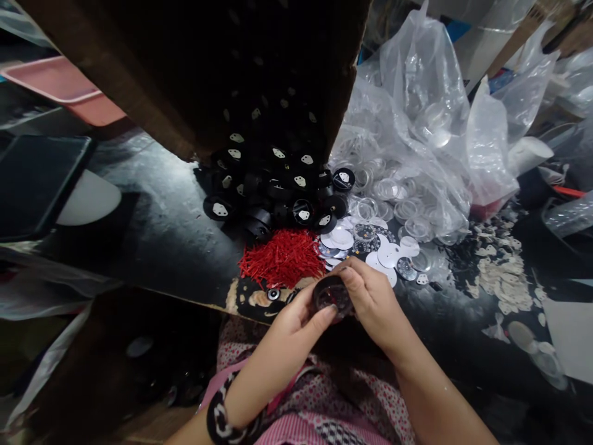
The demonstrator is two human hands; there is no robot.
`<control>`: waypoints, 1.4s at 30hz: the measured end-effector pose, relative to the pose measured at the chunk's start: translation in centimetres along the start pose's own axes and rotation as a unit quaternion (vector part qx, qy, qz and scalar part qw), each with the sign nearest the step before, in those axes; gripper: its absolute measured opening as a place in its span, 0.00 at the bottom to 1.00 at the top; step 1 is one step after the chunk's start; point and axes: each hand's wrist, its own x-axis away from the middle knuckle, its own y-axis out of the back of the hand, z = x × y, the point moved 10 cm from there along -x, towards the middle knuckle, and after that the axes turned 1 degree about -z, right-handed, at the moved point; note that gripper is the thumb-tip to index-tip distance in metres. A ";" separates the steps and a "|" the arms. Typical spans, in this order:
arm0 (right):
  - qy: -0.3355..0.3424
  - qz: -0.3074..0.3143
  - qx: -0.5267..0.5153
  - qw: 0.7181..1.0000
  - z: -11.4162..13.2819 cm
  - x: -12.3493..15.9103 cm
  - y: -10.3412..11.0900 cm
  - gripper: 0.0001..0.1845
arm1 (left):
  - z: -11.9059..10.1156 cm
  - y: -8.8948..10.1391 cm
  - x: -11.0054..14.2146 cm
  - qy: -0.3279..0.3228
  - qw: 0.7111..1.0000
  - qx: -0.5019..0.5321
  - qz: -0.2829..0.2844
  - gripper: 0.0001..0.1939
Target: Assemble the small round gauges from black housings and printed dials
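Between my two hands is a round black gauge housing [337, 292], held above the table's near edge and tilted toward me. My left hand [303, 321] grips its left side, the thumb lying over the open face. My right hand [370, 293] is closed round the right rim. Some red shows inside the housing, too small to make out. Just beyond my hands lies a heap of thin red pointers [282, 256]. To its right are printed and white round dials [386, 252]. Several more black housings [259, 222] with pale plates are piled behind.
A large cardboard box [152, 93] on its side opens toward me, spilling housings. Clear plastic rings [410, 210] and plastic bags [421, 80] stand at the right. Small beige plates [504, 278] are heaped farther right. A pink tray [69, 86] is at upper left.
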 end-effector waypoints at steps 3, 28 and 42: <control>-0.011 -0.013 0.005 1.000 -0.3 0.2 0.2 0.22 | 0.6 0.1 0.1 0.035 0.998 0.057 0.016 0.22; 0.088 -0.120 0.179 0.973 1.4 0.9 0.4 0.24 | -0.8 -0.4 0.2 -0.094 0.986 -0.134 -0.021 0.19; 0.004 -0.083 0.026 0.996 0.1 0.2 1.5 0.20 | -1.0 1.3 -0.5 -0.037 0.996 0.055 -0.066 0.17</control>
